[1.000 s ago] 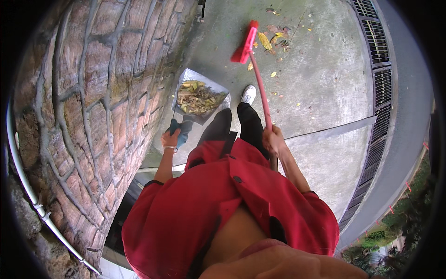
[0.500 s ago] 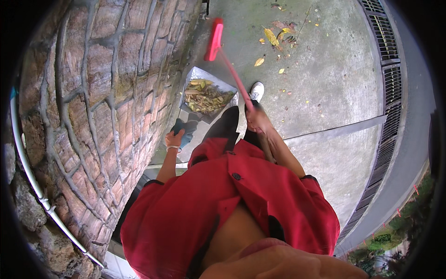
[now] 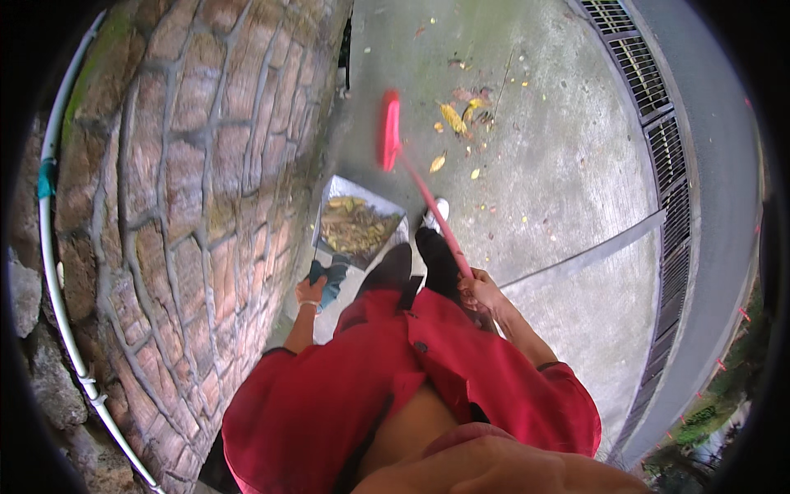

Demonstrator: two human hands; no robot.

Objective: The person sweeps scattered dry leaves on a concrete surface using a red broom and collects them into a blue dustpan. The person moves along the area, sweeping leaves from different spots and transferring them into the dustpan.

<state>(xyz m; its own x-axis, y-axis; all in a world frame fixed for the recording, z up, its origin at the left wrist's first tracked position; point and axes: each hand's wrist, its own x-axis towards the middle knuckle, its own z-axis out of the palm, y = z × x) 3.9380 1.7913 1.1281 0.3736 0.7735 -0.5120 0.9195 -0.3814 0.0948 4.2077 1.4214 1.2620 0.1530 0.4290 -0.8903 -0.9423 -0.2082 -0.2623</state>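
My right hand (image 3: 480,292) is closed around the pink-red handle of a broom (image 3: 429,200). Its bright red head, blurred by motion, lies just beyond the dustpan. The dustpan (image 3: 383,199) is a grey, box-like pan holding a heap of dry yellow-brown leaves (image 3: 355,224), set between the stone wall and my feet. At its near end my left hand (image 3: 309,292) is closed on a dark teal, bulky piece (image 3: 332,280) that looks like the grip; whether it is cloth or handle I cannot tell. Part of that hand's fingers is hidden.
A stone block wall (image 3: 206,189) rises close on the left, with a pale pipe (image 3: 51,247) along it. Yellow leaves (image 3: 453,119) lie scattered on the concrete ahead. A slatted drain grate (image 3: 665,156) and a road (image 3: 714,206) run along the right. My white shoe (image 3: 439,212) stands beside the dustpan.
The view has shifted, so the scene sits lower. Relative to the dustpan, the broom head has moved slightly right and nearer, and my right hand has drawn back toward my body.
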